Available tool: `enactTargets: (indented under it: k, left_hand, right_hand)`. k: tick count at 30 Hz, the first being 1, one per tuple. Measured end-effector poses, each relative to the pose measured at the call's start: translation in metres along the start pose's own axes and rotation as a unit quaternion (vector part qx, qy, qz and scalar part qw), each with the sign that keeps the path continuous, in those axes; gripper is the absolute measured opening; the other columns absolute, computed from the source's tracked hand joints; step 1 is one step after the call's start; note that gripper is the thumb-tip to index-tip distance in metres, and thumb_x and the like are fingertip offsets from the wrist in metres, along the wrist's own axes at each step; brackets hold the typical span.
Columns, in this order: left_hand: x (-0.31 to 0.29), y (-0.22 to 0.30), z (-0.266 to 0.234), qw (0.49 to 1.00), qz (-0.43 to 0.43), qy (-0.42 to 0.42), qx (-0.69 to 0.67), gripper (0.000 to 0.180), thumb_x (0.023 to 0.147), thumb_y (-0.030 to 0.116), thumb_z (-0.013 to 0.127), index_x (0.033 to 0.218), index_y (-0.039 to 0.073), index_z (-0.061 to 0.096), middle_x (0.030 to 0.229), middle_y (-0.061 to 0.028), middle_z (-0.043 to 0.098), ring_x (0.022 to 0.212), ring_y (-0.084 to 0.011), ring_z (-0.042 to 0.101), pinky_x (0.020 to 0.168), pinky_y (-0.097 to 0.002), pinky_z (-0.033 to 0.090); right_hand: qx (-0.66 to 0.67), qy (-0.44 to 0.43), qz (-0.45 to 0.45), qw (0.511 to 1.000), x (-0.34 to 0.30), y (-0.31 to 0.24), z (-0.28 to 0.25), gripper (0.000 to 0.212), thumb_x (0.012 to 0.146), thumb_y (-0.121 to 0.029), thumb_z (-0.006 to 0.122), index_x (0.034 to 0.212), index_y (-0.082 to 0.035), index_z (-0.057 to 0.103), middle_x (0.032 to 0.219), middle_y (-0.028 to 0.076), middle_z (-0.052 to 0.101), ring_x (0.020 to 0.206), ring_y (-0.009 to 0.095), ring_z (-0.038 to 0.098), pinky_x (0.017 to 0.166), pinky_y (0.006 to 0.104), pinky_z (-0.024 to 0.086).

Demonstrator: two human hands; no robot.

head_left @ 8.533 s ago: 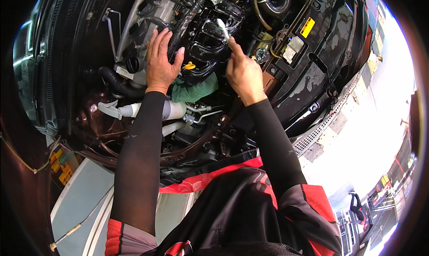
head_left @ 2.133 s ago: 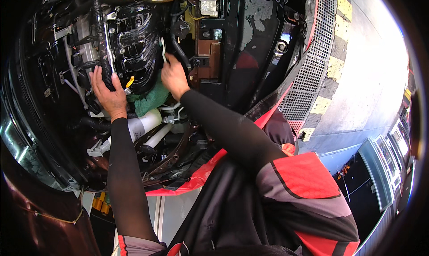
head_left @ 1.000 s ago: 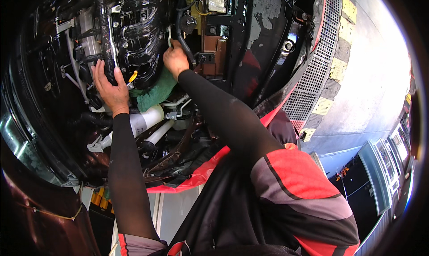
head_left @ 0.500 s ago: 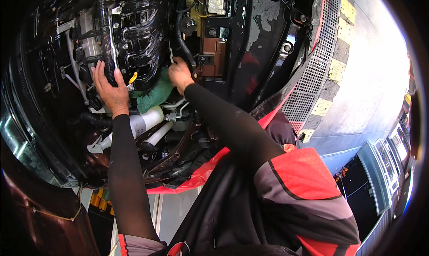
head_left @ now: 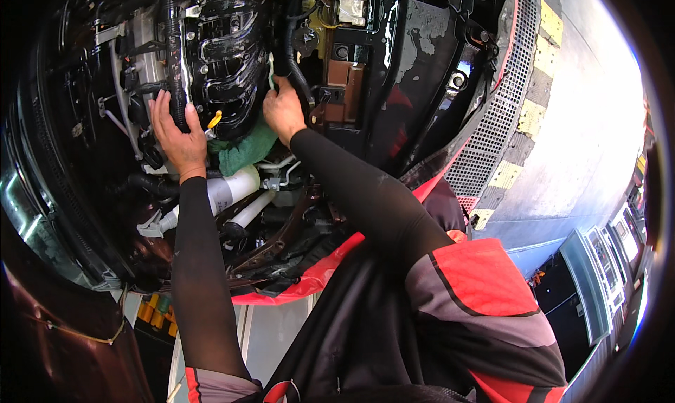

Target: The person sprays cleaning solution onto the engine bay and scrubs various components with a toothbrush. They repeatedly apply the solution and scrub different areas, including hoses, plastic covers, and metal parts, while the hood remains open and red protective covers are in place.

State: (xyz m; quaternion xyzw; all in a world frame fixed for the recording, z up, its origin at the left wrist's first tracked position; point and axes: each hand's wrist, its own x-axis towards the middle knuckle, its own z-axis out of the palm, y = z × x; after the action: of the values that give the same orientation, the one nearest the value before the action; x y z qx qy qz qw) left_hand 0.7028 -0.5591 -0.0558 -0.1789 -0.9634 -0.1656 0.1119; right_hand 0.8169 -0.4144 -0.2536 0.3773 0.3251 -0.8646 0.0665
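My left hand (head_left: pixel 178 137) lies with fingers stretched out on the engine, beside a ribbed black hose (head_left: pixel 174 59). Just right of its thumb stands a yellow dipstick handle (head_left: pixel 215 119). My right hand (head_left: pixel 284 112) is closed around a thin tool with a pale tip (head_left: pixel 271 60), kind not clear. The tool points away from me, between the glossy black intake manifold (head_left: pixel 226 66) and a thick black hose (head_left: pixel 298 69). A green cloth (head_left: pixel 247 152) is tucked below the manifold, between my hands.
Nearer me lie a white plastic container (head_left: pixel 235 186) and a white cylinder (head_left: pixel 252 210), with metal pipes beside them. A brown box (head_left: pixel 344 87) sits right of my right hand. A red-edged cover (head_left: pixel 309 280) drapes the front edge; a floor grate (head_left: pixel 503 94) runs to the right.
My right hand has shifted slightly away from me with the tool, and more of the tool's pale length shows. The left hand stays at its place; the whole view has moved a little.
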Motion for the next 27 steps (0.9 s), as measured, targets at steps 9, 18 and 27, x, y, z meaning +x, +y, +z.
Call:
enactTargets:
  k: [9, 18, 27]
  left_hand:
    - [-0.001, -0.002, 0.001, 1.000, -0.008, -0.004, 0.000, 0.052, 0.104, 0.028, 0.071, 0.147, 0.002, 0.059, 0.153, -0.0179, 0.061, 0.150, -0.0440, 0.049, 0.127, -0.0540, 0.036]
    - [0.000, -0.001, 0.001, 1.000, -0.007, -0.003, -0.002, 0.052, 0.105, 0.028, 0.070, 0.147, 0.001, 0.059, 0.153, -0.0181, 0.061, 0.151, -0.0439, 0.048, 0.127, -0.0538, 0.036]
    - [0.001, 0.000, 0.001, 1.000, -0.003, 0.000, -0.005, 0.051, 0.104, 0.027, 0.071, 0.147, 0.001, 0.060, 0.154, -0.0179, 0.060, 0.151, -0.0435, 0.048, 0.127, -0.0536, 0.036]
  right_hand:
    - [-0.199, 0.119, -0.048, 0.972, -0.028, -0.040, 0.045, 0.038, 0.106, -0.018, 0.056, 0.142, -0.005, 0.061, 0.076, 0.008, 0.063, 0.069, 0.022, 0.065, 0.066, 0.0396, 0.054]
    - [-0.263, 0.079, 0.021, 0.961, -0.061, -0.079, 0.052, 0.045, 0.113, -0.012, 0.049, 0.157, -0.005, 0.045, 0.069, 0.005, 0.057, 0.050, 0.017, 0.052, 0.047, 0.0377, 0.045]
    - [-0.368, 0.075, -0.100, 0.922, -0.079, -0.086, 0.049, 0.042, 0.110, -0.011, 0.050, 0.150, 0.001, 0.052, 0.086, 0.014, 0.067, 0.069, 0.020, 0.065, 0.060, 0.0370, 0.052]
